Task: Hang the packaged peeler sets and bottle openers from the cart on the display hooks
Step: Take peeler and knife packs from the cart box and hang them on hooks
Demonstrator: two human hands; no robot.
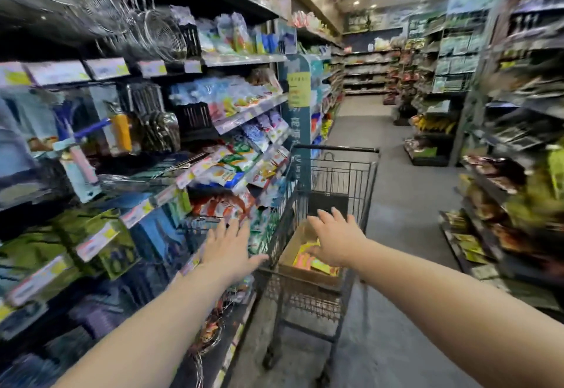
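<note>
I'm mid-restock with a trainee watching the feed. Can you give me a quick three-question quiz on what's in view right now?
1. True or false: the right hand grips the handle of the cart.
2. The packages in the cart lie: A) in a cardboard box; B) in a plastic bag; C) loose on the wire floor.
3. Which hand is nearer the shelves?

Key:
1. False. It hovers open over the box.
2. A.
3. The left hand.
</note>
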